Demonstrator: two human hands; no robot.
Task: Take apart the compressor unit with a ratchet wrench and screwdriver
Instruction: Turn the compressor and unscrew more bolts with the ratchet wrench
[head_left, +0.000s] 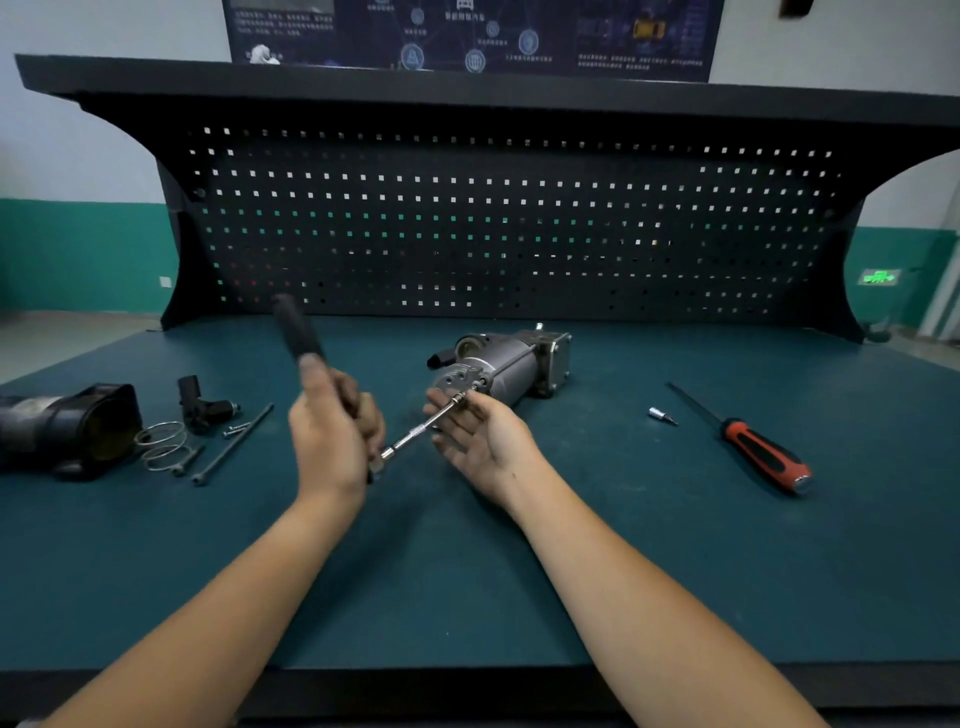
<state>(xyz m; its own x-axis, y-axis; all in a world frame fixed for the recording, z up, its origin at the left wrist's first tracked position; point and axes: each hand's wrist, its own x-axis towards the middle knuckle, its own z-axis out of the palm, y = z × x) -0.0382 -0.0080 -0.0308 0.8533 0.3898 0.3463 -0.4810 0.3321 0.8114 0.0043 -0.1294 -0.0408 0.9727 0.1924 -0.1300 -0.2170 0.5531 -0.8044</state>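
Ratchet wrench is gripped by the left hand, whose fingers are curled round the lower part of the black handle. The handle, blurred in this view, is pointed up toward 11 o'clock. From the wrench head beside that hand, an extension bar is run out toward 2 o'clock, and its tip is seated against the round end face of the compressor unit. The unit is laid on its side at the middle of the green bench mat, with its long axis set between 8 and 2 o'clock, roughly in line with the bar. The right hand is held palm-up and wide, fingers nearly straight, with the bar laid across them just short of the end face; whether the thumb is pressed on the bar cannot be told. The right hand is the nearer one to the unit, while the turning is judged to fall to the left. The bar must be kept square to the fastener as the handle is swung, or the socket may be slipped off. The screwdriver is left untouched at 3 o'clock, well apart from both hands.
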